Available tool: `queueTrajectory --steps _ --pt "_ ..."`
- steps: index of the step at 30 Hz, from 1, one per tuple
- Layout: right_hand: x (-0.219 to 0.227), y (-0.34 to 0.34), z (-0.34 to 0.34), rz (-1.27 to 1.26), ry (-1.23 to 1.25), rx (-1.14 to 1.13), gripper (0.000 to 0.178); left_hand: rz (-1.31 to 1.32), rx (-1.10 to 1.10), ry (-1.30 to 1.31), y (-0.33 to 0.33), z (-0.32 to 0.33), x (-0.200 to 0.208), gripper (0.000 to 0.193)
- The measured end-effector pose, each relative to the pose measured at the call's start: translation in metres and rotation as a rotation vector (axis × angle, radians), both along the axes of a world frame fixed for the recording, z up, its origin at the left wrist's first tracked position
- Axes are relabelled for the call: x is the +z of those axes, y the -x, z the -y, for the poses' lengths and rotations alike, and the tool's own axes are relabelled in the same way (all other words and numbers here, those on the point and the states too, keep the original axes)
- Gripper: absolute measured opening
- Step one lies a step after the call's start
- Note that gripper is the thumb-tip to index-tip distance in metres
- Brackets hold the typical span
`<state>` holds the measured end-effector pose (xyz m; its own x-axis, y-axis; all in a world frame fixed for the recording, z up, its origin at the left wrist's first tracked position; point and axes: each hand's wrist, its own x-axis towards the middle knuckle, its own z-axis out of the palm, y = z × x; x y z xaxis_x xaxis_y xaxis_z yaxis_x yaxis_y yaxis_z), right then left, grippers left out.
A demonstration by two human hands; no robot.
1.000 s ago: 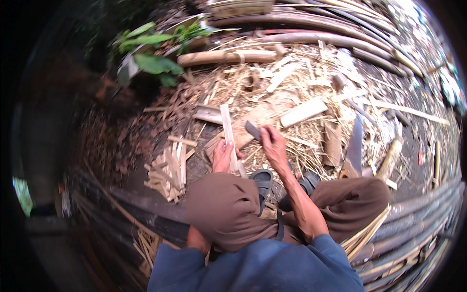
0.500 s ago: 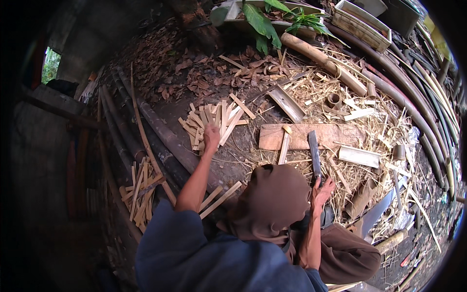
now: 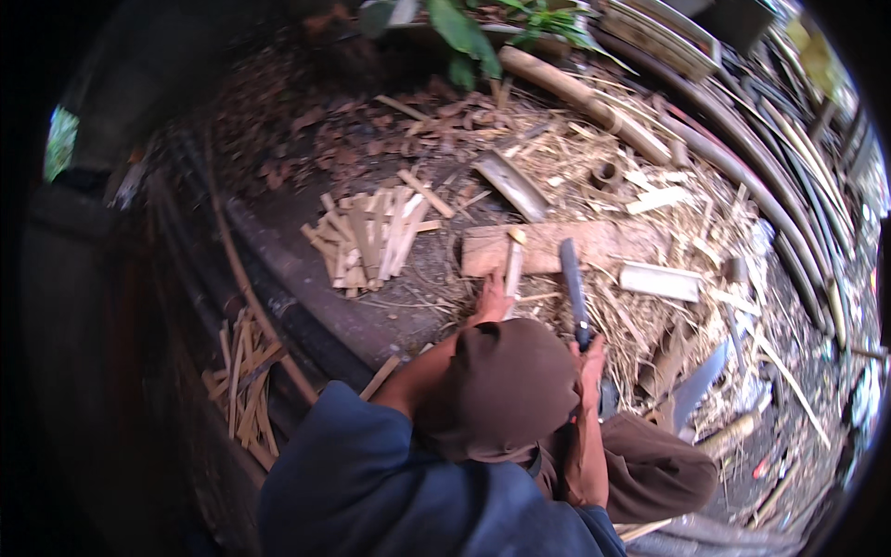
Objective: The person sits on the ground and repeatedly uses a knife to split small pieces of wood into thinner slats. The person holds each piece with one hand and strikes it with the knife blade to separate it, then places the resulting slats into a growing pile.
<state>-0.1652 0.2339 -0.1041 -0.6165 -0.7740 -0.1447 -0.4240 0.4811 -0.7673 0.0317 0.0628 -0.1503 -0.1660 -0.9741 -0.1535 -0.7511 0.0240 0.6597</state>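
My left hand [image 3: 493,303] closes around the lower part of a pale split bamboo piece [image 3: 514,264], whose top end rests on a flat wooden board [image 3: 631,241]. Long and dark-bladed, a machete [image 3: 573,278] lies with its tip over the board, and my right hand [image 3: 588,360] is shut on its handle. Left of the board, a heap of thin bamboo strips [image 3: 367,232] is fanned out on the ground. The brown cap [image 3: 515,390] hides part of both wrists and the space between them.
Bamboo poles [image 3: 278,269] and a second strip bundle [image 3: 246,376] lie at left. Straw-like shavings [image 3: 566,130] surround the board, with a half-split bamboo piece [image 3: 512,184], another split piece [image 3: 659,280] and a handsaw [image 3: 701,385]. Behind are dry leaves [image 3: 306,121] and a potted plant [image 3: 459,37].
My left hand has left the strip heap and moved right to the bamboo piece at the board. My right hand has closed more firmly on the machete handle. The whole view has shifted.
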Motion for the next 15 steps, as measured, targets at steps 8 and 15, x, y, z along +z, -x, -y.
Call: queueTrajectory --steps 8,15 --pt "-0.001 -0.012 -0.003 0.392 -0.138 -0.050 0.051 -0.196 0.021 -0.357 0.003 0.029 0.034 0.041" --pt "0.023 -0.018 0.008 0.635 -0.012 -0.082 0.045 -0.834 0.111 -0.350 0.032 0.068 0.112 0.032"
